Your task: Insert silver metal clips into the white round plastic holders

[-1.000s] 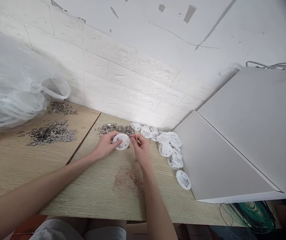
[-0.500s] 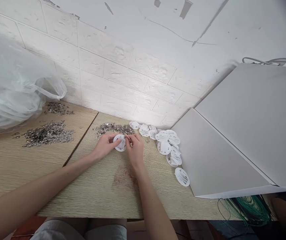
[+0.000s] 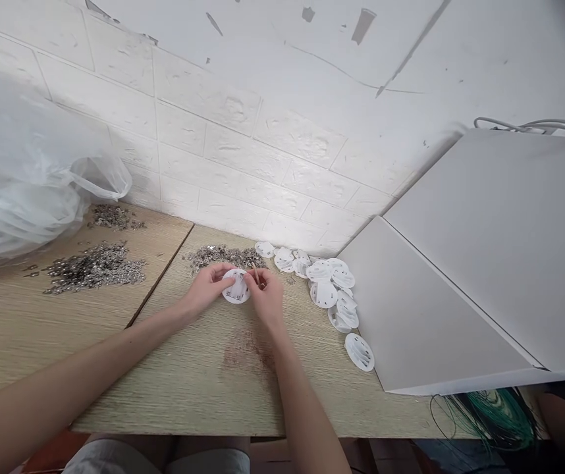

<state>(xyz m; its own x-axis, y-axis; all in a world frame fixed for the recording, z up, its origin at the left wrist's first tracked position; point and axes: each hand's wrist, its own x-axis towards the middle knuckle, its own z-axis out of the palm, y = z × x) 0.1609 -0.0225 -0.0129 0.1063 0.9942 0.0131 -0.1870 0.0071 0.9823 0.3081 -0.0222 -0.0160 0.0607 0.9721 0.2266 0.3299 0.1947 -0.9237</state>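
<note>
A round white plastic disc (image 3: 236,291) with small dark metal bits on it is pinched between the thumb and fingers of my left hand (image 3: 206,288). On the disc's right side, my right hand (image 3: 267,295) has its fingers closed and its thumb at the disc's edge. A thin tan stick-like tool (image 3: 256,272) pokes up from between its fingers; the rest of it is hidden. Just behind both hands lies a heap of small silvery metal parts (image 3: 223,255). Several similar white discs (image 3: 322,294) lie to the right, overlapping in a curved row.
Two more heaps of metal parts (image 3: 99,266) lie on the left board, beside a large clear plastic bag (image 3: 20,178). A brick-patterned wall (image 3: 223,151) rises behind the table (image 3: 174,382). A big pale box (image 3: 440,309) borders the right side. Green wires (image 3: 497,415) are at lower right.
The disc has turned more face-up between my hands. My right thumb has moved onto its edge, and the tan tool now points upward.
</note>
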